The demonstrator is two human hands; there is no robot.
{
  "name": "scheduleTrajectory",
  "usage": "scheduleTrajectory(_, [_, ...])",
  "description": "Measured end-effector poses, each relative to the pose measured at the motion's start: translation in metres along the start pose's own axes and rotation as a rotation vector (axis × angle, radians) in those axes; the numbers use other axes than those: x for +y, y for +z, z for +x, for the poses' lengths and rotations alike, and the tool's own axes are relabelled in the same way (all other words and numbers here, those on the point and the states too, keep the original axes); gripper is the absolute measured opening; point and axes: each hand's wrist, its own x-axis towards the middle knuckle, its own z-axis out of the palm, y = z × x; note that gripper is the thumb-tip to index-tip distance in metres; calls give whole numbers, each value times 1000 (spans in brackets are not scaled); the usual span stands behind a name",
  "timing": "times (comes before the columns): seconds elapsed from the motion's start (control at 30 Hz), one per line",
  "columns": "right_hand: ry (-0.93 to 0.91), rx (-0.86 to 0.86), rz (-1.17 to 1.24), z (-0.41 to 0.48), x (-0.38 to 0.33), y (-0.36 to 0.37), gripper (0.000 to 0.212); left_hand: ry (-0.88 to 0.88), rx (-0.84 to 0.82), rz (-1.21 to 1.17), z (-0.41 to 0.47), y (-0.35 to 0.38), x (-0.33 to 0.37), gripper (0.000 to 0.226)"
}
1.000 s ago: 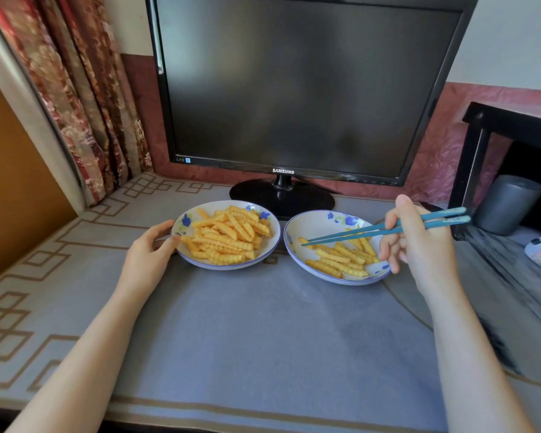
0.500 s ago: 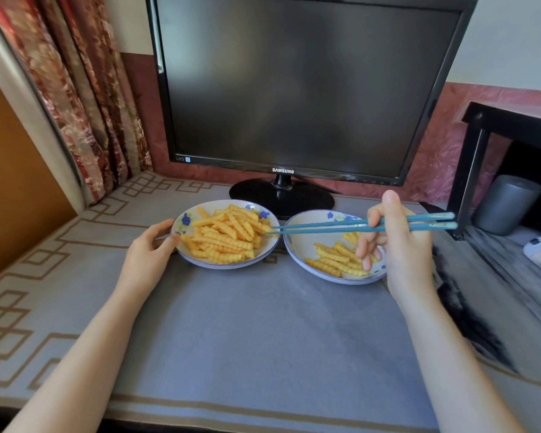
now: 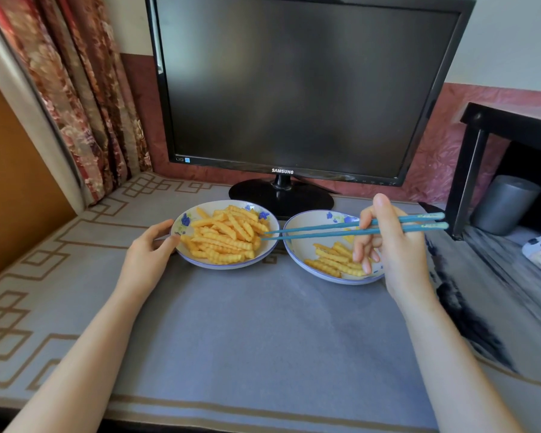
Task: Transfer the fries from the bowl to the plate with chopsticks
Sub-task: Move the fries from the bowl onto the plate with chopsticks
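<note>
The right hand (image 3: 397, 245) grips a pair of teal chopsticks (image 3: 325, 231), which reach leftward across the plate (image 3: 297, 245) so that their tips meet the right edge of the crinkle-cut fries (image 3: 224, 237) heaped in the bowl (image 3: 181, 220). Whether the tips already pinch a fry is hard to tell. The left hand (image 3: 149, 256) cups the bowl's left rim, fingers curled around it. A few fries lie on the plate, just beside the bowl, before a Samsung monitor (image 3: 294, 85).
</note>
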Motion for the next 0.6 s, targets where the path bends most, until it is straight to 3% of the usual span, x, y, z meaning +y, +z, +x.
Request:
scheduleTrajectory(0.2, [-12, 132, -13, 9, -2, -18, 41, 0, -3, -2, 0, 0, -1, 33])
scheduleTrajectory(0.6, [73, 174, -149, 19, -1, -45, 38, -5, 1, 3, 1, -1, -1, 34])
